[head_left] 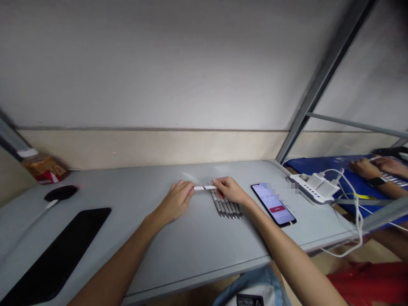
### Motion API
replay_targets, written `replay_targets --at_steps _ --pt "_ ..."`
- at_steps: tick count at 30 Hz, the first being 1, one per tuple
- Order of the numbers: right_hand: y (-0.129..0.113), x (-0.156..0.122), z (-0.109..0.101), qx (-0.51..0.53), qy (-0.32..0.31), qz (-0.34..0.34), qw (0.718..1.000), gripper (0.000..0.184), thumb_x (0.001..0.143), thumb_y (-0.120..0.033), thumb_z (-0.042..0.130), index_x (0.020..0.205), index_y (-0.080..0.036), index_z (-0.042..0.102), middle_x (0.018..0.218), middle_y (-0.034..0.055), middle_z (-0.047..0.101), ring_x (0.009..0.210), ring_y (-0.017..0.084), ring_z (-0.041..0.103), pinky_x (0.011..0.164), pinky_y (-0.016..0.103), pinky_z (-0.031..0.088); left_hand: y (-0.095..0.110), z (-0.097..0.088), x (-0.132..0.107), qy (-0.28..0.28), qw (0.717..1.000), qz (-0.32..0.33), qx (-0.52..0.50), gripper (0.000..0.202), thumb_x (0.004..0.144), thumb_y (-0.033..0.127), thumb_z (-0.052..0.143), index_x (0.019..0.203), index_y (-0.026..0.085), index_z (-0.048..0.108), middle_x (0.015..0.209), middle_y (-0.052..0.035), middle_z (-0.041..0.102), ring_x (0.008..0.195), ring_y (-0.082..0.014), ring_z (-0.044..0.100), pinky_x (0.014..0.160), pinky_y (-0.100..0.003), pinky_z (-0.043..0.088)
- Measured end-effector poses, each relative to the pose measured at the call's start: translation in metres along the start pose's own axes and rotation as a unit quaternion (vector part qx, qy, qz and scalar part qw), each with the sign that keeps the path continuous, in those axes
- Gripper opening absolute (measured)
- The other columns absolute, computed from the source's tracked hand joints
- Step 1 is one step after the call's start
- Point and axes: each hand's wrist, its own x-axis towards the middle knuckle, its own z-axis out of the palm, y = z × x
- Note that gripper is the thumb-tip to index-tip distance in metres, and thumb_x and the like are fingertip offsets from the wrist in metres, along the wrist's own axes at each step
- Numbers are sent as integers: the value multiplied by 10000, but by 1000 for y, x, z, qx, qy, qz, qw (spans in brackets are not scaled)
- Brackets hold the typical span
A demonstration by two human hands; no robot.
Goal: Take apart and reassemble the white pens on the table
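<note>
Left hand [177, 199] and right hand [230, 189] each pinch opposite ends of white pen [204, 188], fingers closed, above row of grey pens [227, 207] on grey table [178, 242]; smartphone [273, 204] nearby right.

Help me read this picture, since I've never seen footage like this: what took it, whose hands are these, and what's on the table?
One camera worn on a person's head took it, looking down, so the two bare arms are the wearer's own. The left hand and right hand each pinch one end of a slim white pen, just above a row of grey metal pens on the pale grey table. Right of them lie a lit black smartphone and a white power strip; left, a flat black pad and a black mouse. The hands at far right are another person's.
</note>
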Motion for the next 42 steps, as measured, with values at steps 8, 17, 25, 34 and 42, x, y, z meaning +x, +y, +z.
replay_targets --at_steps 8,17,25,34,42 --pt "0 1 1 -23 3 -9 1000 401 895 -503 454 769 -147 589 576 -41 404 522 92 357 504 227 284 -2 2 0 5 1000 4 -6 279 979 326 286 984 217 543 920 -32 584 902 -196 499 833 -360 378" --pt "-1 1 1 -45 17 -23 999 463 941 -483 367 707 -151 588 541 -27 453 520 104 409 541 235 324 1 3 0 -13 1000 12 -10 297 984 333 264 911 207 523 869 -27 576 861 -193 497 843 -370 380" --pt "-7 -2 3 14 -19 -10 1000 332 876 -447 520 793 -149 640 578 -26 459 528 91 380 505 220 290 -10 5 1 -3 1000 10 23 285 974 295 281 862 211 529 790 -25 552 779 -192 482 756 -344 372" --pt "0 0 -5 393 -240 202 864 225 867 -324 506 809 -120 582 486 -104 207 400 46 92 351 179 107 4 0 2 60 984 60 157 277 905 115 320 767 204 542 767 -72 579 799 -234 461 727 -391 308" --pt "-5 5 8 389 21 141 910 265 768 -363 680 798 -106 625 600 -18 503 499 64 430 449 184 322 5 3 3 65 988 31 133 291 973 292 298 1084 188 547 968 -86 610 918 -231 493 795 -390 324"
